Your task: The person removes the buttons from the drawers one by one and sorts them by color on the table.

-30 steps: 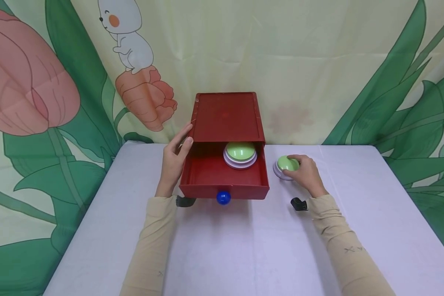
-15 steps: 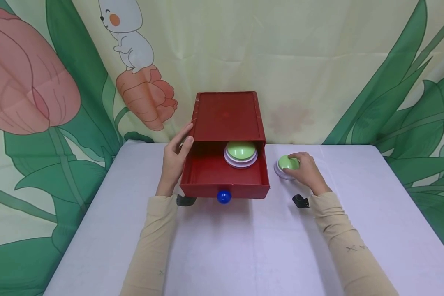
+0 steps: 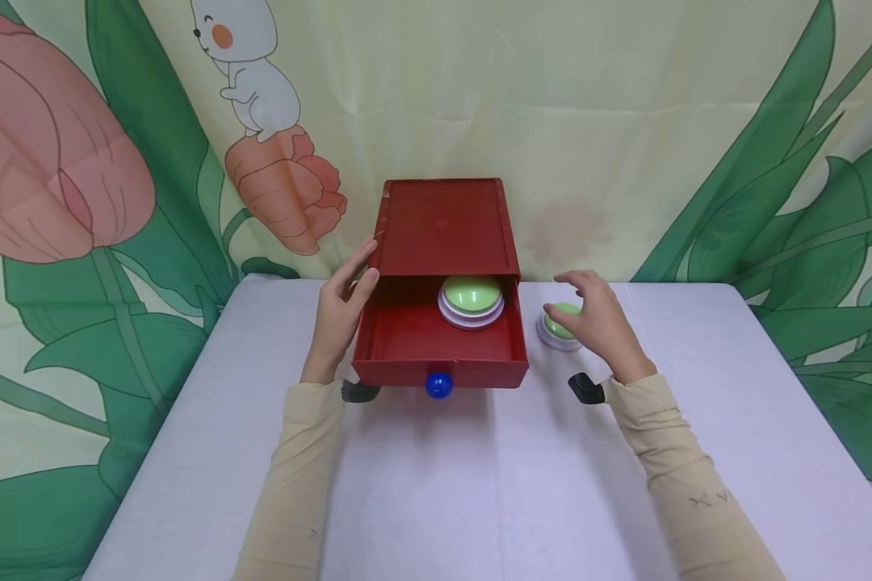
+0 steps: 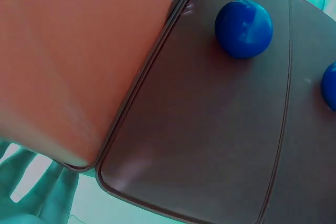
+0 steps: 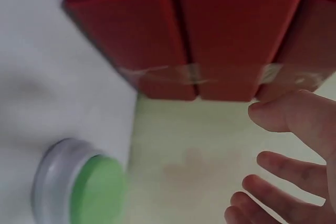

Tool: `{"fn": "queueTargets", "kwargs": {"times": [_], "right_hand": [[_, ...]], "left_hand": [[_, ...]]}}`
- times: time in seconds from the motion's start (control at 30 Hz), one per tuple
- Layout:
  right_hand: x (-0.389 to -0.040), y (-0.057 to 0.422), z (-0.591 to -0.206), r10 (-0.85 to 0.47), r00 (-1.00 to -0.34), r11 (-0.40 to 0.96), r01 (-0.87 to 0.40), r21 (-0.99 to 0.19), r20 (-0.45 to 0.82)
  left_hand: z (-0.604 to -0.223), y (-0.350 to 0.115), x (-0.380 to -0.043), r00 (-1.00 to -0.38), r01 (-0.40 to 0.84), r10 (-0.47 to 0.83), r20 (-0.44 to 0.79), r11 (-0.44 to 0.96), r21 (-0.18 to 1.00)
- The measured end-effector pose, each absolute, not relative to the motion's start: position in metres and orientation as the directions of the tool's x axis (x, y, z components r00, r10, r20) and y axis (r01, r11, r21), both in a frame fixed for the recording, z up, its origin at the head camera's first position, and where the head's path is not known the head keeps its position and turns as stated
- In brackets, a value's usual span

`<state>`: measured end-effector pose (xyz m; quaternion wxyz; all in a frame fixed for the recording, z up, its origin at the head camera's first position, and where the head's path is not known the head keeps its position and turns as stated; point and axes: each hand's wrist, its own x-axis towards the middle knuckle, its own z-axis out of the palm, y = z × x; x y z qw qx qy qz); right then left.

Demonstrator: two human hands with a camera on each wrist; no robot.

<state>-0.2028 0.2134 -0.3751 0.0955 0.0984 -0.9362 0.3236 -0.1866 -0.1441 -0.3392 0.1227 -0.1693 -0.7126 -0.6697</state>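
A red drawer cabinet [image 3: 443, 230] stands at the back of the table, its top drawer [image 3: 407, 343] pulled out. My left hand [image 3: 337, 319] rests along the cabinet's left side, fingers extended. Inside the drawer, at the right rear, sits a round push button [image 3: 472, 294] with a green dome and pale base. A similar push button [image 5: 97, 192] stands on the table just right of the cabinet. Over it hovers my right hand [image 3: 605, 323], thumb and fingers spread apart and holding nothing; the right wrist view shows a gap between them and the button.
A blue knob [image 3: 439, 385] sits on the open drawer's front. Lower drawers with blue knobs [image 4: 244, 29] are closed beneath it. The white-covered table [image 3: 436, 484] ends at a printed cloth backdrop [image 3: 610, 161] right behind the cabinet.
My right hand has let go of the push button on the table and lifted slightly, its fingers opening. The left hand and the cabinet stay as they were.
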Motion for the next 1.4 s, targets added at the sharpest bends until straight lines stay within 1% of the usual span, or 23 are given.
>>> {"fn": "queueTargets", "kwargs": {"times": [0.13, 0.37, 0.5, 0.6, 0.83, 0.97, 1.4], "right_hand": [[-0.194, 0.204, -0.354, -0.134, -0.943, 0.761, -0.295, -0.578, 0.305], [-0.179, 0.189, -0.321, -0.175, -0.88, 0.717, -0.422, -0.555, 0.442], [-0.172, 0.182, -0.309, -0.191, -0.857, 0.698, -0.462, -0.548, 0.478], [-0.168, 0.178, -0.302, -0.203, -0.847, 0.689, -0.48, -0.543, 0.492], [-0.161, 0.17, -0.291, -0.237, -0.834, 0.69, -0.506, -0.518, 0.499], [-0.159, 0.166, -0.29, -0.277, -0.816, 0.664, -0.544, -0.513, 0.507], [-0.162, 0.152, -0.292, -0.472, -0.695, 0.533, -0.715, -0.452, 0.543]], "left_hand": [[-0.339, -0.144, -0.187, -0.911, 0.408, 0.085, 0.403, 0.046, 0.912], [-0.339, -0.144, -0.188, -0.908, 0.414, 0.093, 0.409, 0.044, 0.909], [-0.339, -0.145, -0.188, -0.905, 0.42, 0.095, 0.415, 0.042, 0.907], [-0.34, -0.145, -0.188, -0.904, 0.422, 0.095, 0.417, 0.045, 0.905], [-0.362, -0.152, -0.206, -0.895, 0.438, 0.104, 0.433, 0.027, 0.899], [-0.366, -0.154, -0.209, -0.888, 0.45, 0.116, 0.445, 0.015, 0.893], [-0.366, -0.156, -0.206, -0.873, 0.472, 0.139, 0.467, 0.003, 0.881]]}}
